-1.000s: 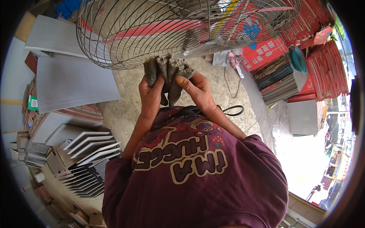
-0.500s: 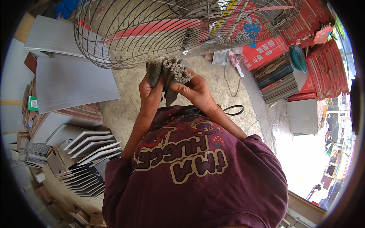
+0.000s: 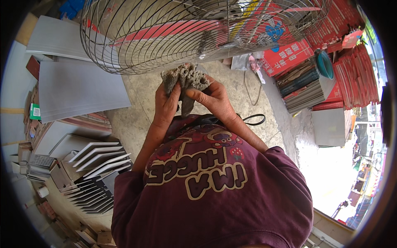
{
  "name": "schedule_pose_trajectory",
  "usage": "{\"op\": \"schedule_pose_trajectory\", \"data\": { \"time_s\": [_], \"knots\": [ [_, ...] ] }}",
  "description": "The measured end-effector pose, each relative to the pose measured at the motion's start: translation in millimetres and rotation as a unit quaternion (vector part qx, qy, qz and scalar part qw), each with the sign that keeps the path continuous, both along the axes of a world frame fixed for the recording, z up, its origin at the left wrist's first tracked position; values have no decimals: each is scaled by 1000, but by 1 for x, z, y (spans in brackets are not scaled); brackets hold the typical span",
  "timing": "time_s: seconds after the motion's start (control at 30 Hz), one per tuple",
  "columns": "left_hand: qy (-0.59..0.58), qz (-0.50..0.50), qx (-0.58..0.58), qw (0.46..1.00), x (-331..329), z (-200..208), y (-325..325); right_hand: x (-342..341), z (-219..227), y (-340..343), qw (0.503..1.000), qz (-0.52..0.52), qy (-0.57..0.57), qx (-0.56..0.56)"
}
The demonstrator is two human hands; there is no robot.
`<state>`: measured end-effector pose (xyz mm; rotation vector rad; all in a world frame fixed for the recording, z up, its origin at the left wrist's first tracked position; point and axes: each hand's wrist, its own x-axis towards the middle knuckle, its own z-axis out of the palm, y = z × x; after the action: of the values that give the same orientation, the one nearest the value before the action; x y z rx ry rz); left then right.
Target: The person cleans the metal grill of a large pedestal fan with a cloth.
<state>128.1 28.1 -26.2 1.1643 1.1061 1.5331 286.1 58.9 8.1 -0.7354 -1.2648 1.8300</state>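
A bunched, dirty grey rag [image 3: 191,79] with a rough, ragged upper edge is held up in front of my body, close beneath the fan's wire cage. My left hand [image 3: 166,105] is closed on its left part, the thumb pressed against the fabric. On the other side, my right hand [image 3: 217,102] grips the bunch with its thumb lying across the front. A darker fold of the rag hangs down between the two hands. Most fingertips are hidden behind the material.
A large fan [image 3: 173,32] with red blades spans the top. Grey panels [image 3: 80,89] lean at left, above a rack of tile samples [image 3: 99,159]. Stacked red cartons [image 3: 355,76] and a teal basin [image 3: 325,65] stand at right. A black cord loop [image 3: 255,120] sticks out beside my right forearm.
The rag's left part has turned and spread, showing more of its rough, lighter side. My left hand has shifted slightly to the right; my right hand stays nearly in place.
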Motion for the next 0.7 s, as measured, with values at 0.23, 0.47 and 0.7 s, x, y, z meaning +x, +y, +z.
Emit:
{"op": "schedule_pose_trajectory", "data": {
  "time_s": [0.23, 0.47, 0.7],
  "knots": [
    [-21, -69, 20, 997, 3, 22, 2, 0, -4, 6, 999, 25, 15, 41],
    [-9, -74, 53, 996, -2, 17, 2, 0, -1, 6, 999, 17, 13, 27],
    [-39, 13, 32, 999, -1, 23, -2, -3, 0, 5, 1000, -2, 6, 21]
  ]
}}
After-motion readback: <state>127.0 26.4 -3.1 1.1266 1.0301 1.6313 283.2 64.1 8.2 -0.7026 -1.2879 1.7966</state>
